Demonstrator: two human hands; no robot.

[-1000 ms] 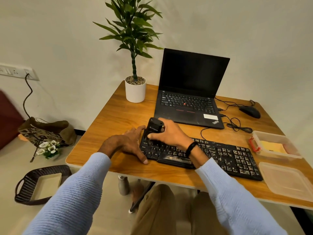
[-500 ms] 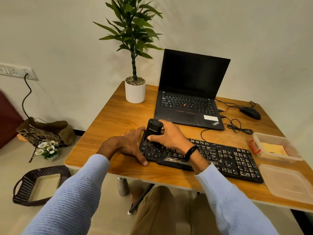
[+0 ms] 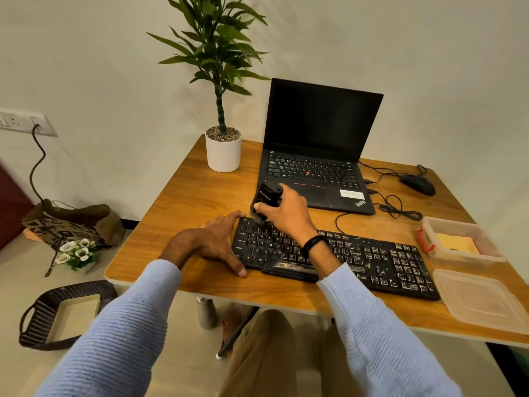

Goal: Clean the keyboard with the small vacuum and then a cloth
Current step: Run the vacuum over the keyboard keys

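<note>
The person sits at the wooden desk (image 3: 194, 202) with the black keyboard (image 3: 372, 259) lying flat along its near edge, in front of an open laptop (image 3: 315, 173). The right hand (image 3: 286, 216) is wrapped round the small black vacuum (image 3: 267, 196), thumb on one side and fingers over the top, with its brush end tipped down onto the keyboard's far left corner. The left hand (image 3: 209, 242) lies spread and loose against the keyboard's left end, forefinger by the far corner and thumb by the near one, holding nothing.

The vacuum looks light and rigid, a one-hand tool; a grip round its body seems right, as it leaves the brush free to sweep. I judge the keyboard to be a thin, light plastic board that would slide under a push, so bracing its end is sensible. Its keys are loose caps, and the pale specks lie thickest toward the right. The yellow cloth (image 3: 455, 243) lies folded in a clear tub (image 3: 461, 223) just beyond the keyboard's right end, soft and easy to pinch up.
</note>
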